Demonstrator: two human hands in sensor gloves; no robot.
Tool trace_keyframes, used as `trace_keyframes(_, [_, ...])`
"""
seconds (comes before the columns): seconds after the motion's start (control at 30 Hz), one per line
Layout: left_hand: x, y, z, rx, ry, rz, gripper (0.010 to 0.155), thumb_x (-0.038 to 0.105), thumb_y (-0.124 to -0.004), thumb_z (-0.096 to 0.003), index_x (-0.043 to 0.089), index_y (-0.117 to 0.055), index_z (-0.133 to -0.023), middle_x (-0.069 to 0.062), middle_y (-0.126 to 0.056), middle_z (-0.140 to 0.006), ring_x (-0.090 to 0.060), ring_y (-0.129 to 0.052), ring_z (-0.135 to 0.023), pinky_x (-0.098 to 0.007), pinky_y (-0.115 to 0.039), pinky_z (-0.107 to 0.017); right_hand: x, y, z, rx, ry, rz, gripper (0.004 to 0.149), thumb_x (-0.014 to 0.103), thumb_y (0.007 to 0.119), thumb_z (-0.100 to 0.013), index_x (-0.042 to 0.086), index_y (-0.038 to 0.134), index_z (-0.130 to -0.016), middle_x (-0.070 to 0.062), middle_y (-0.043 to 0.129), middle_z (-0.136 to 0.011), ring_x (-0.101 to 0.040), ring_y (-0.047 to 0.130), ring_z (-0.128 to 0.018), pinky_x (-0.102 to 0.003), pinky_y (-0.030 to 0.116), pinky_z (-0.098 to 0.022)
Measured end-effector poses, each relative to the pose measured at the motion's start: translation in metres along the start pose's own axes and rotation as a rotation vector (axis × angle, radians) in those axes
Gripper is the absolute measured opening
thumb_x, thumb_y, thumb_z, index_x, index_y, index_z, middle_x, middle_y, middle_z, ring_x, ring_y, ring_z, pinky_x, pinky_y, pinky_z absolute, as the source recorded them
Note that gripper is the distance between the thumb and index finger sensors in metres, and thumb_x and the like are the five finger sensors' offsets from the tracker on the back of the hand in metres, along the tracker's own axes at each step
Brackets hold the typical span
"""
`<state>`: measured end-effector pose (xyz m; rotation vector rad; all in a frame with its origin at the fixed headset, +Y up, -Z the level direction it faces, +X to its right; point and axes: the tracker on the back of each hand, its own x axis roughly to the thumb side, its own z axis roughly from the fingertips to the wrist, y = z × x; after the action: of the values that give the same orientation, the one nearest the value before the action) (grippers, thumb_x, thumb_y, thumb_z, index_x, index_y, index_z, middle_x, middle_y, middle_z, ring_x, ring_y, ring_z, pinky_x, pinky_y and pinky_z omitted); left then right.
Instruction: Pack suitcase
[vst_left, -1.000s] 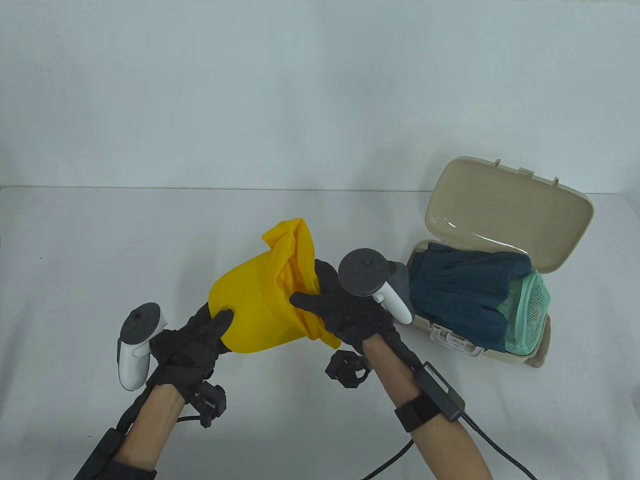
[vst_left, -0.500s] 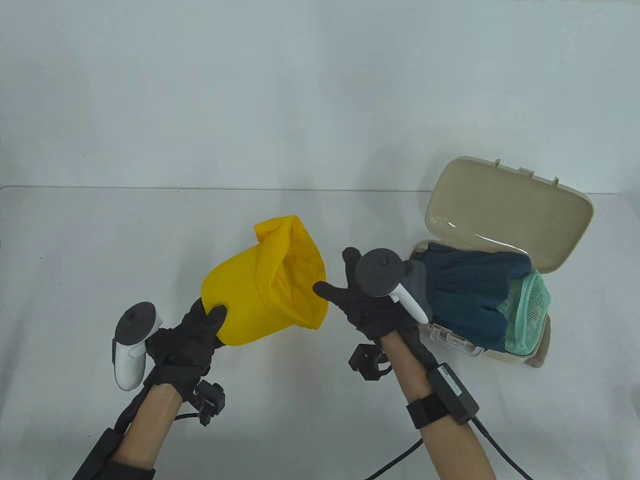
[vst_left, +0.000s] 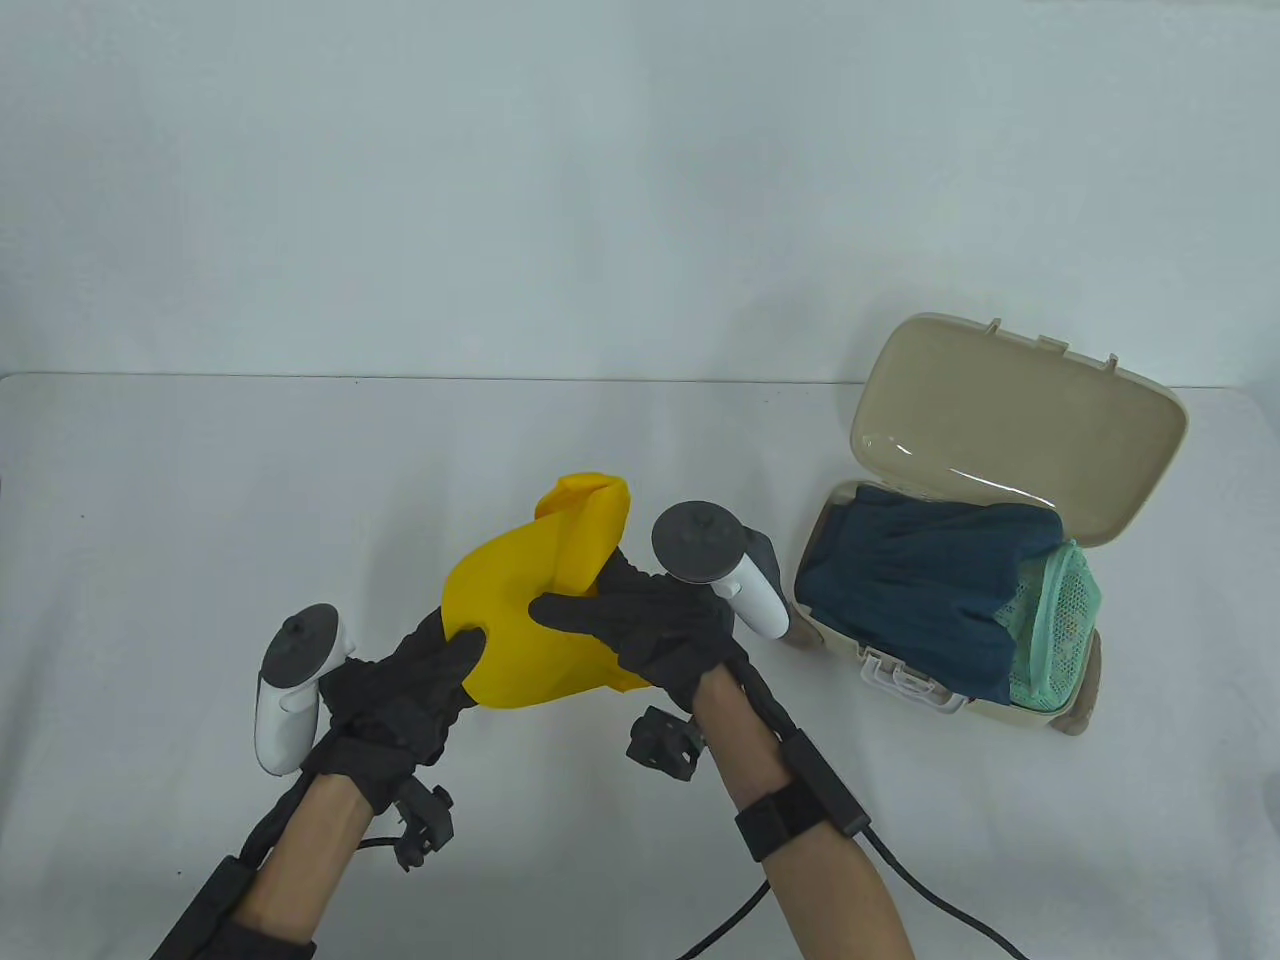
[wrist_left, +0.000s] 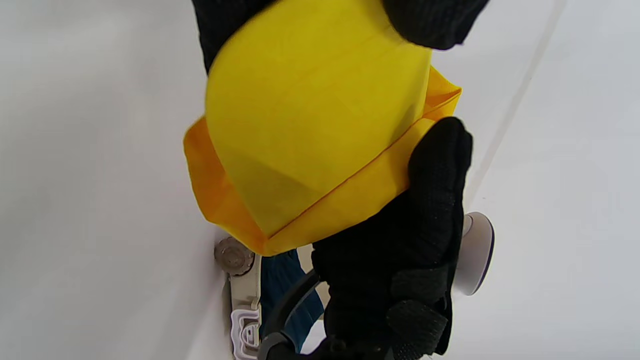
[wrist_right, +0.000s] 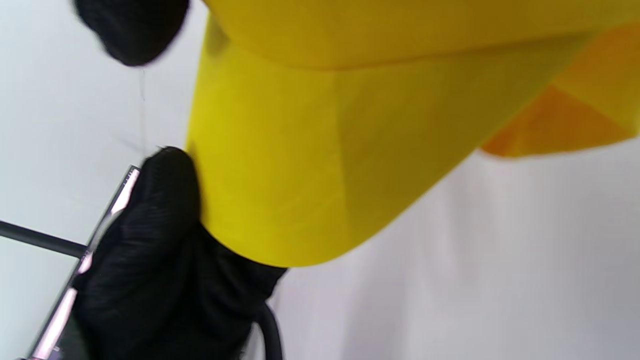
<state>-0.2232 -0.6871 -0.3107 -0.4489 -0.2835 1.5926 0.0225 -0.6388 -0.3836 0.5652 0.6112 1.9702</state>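
Observation:
A yellow cloth garment (vst_left: 520, 620) is held above the table between both hands. My left hand (vst_left: 420, 680) grips its lower left edge, thumb on top. My right hand (vst_left: 640, 625) grips its right side, thumb laid across the front. The cloth fills the left wrist view (wrist_left: 310, 125) and the right wrist view (wrist_right: 325, 175). A small beige suitcase (vst_left: 900, 680) stands open at the right, lid (vst_left: 1020, 430) up. It holds a dark blue garment (vst_left: 930, 590) and a green mesh pouch (vst_left: 1065, 620).
The white table (vst_left: 200, 520) extends to the left and back. A cable (vst_left: 940, 900) trails from my right wrist toward the bottom edge. The suitcase latch (vst_left: 910, 685) faces the front.
My right hand let go of the yellow cloth, then came back left and gripped it again. The cloth is now folded flatter and sits lower. My left hand shifted slightly right.

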Motion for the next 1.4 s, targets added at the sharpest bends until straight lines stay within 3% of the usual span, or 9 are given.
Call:
trace_keyframes(0.13, [-0.005,0.000,-0.002,0.000,0.042,0.011,0.055,0.037,-0.064,-0.0585,0.018,-0.049,-0.108,-0.001,-0.074,-0.104,-0.023,-0.089,-0.092,-0.040,-0.074,-0.073,0.000,-0.002,0.003,-0.048,-0.010,-0.060,0.070,0.044,0.076,-0.053,0.006,0.052,-0.107,-0.003,0.084,-0.095,-0.023,0.095,-0.080,-0.051,0.076,-0.066])
trace_keyframes(0.23, [-0.002,-0.001,-0.002,0.048,0.071,-0.138,0.060,0.042,-0.067,-0.0573,0.014,-0.052,-0.108,-0.004,-0.078,-0.101,-0.025,-0.092,-0.088,-0.041,-0.076,-0.070,0.006,-0.008,0.010,-0.075,-0.001,-0.024,0.060,0.039,0.078,-0.053,0.007,0.061,-0.102,0.000,0.089,-0.089,-0.019,0.100,-0.070,-0.044,0.082,-0.060])
trace_keyframes(0.33, [0.010,-0.007,-0.001,0.084,0.050,-0.326,0.068,0.048,-0.069,-0.0551,0.012,-0.050,-0.110,-0.006,-0.076,-0.103,-0.026,-0.091,-0.089,-0.041,-0.076,-0.070,0.015,-0.020,0.021,-0.101,-0.003,0.015,0.058,0.038,0.078,-0.053,0.006,0.064,-0.099,0.000,0.091,-0.086,-0.018,0.101,-0.067,-0.041,0.085,-0.056])
trace_keyframes(0.6, [0.063,-0.026,0.005,0.200,-0.087,-0.807,0.078,0.058,-0.063,-0.0537,0.016,-0.036,-0.115,-0.012,-0.056,-0.116,-0.036,-0.073,-0.103,-0.050,-0.066,-0.075,0.028,-0.093,0.075,-0.272,0.045,0.060,0.059,0.039,0.078,-0.053,0.005,0.064,-0.099,-0.001,0.091,-0.086,-0.019,0.102,-0.064,-0.039,0.087,-0.053])
trace_keyframes(0.73, [0.071,-0.035,0.013,0.275,-0.104,-1.261,0.083,0.060,-0.061,-0.0524,0.019,-0.026,-0.116,-0.011,-0.046,-0.120,-0.038,-0.060,-0.110,-0.054,-0.061,-0.077,0.010,-0.139,0.105,-0.393,0.117,0.027,0.060,0.040,0.077,-0.053,0.004,0.064,-0.099,-0.002,0.090,-0.086,-0.019,0.103,-0.064,-0.039,0.088,-0.052])
trace_keyframes(0.83, [0.060,-0.040,0.017,0.300,-0.085,-1.566,0.086,0.062,-0.059,-0.0510,0.019,-0.023,-0.116,-0.011,-0.037,-0.123,-0.040,-0.048,-0.114,-0.055,-0.055,-0.079,-0.015,-0.168,0.123,-0.474,0.207,0.012,0.060,0.039,0.077,-0.053,0.004,0.063,-0.099,-0.002,0.090,-0.086,-0.018,0.103,-0.064,-0.038,0.089,-0.051])
trace_keyframes(0.9, [0.051,-0.041,0.017,0.284,-0.063,-1.660,0.088,0.063,-0.059,-0.0505,0.017,-0.020,-0.115,-0.013,-0.031,-0.123,-0.041,-0.042,-0.115,-0.056,-0.052,-0.080,-0.032,-0.180,0.132,-0.511,0.249,-0.006,0.060,0.039,0.077,-0.053,0.004,0.063,-0.099,-0.002,0.090,-0.086,-0.018,0.103,-0.064,-0.037,0.090,-0.051])
trace_keyframes(1.23, [0.009,-0.030,0.008,0.243,0.034,-1.628,0.089,0.062,-0.059,-0.0491,0.019,-0.019,-0.115,-0.013,-0.023,-0.123,-0.041,-0.030,-0.115,-0.055,-0.043,-0.082,-0.138,-0.211,0.161,-0.642,0.429,-0.196,0.060,0.039,0.077,-0.053,0.005,0.063,-0.099,-0.002,0.090,-0.086,-0.019,0.103,-0.065,-0.038,0.089,-0.052])
trace_keyframes(1.4, [0.011,-0.023,0.010,0.270,0.034,-1.578,0.088,0.062,-0.060,-0.0493,0.019,-0.020,-0.115,-0.013,-0.024,-0.123,-0.041,-0.032,-0.115,-0.053,-0.043,-0.083,-0.160,-0.219,0.162,-0.674,0.446,-0.253,0.059,0.039,0.077,-0.053,0.006,0.063,-0.099,-0.001,0.090,-0.086,-0.018,0.102,-0.066,-0.039,0.088,-0.054])
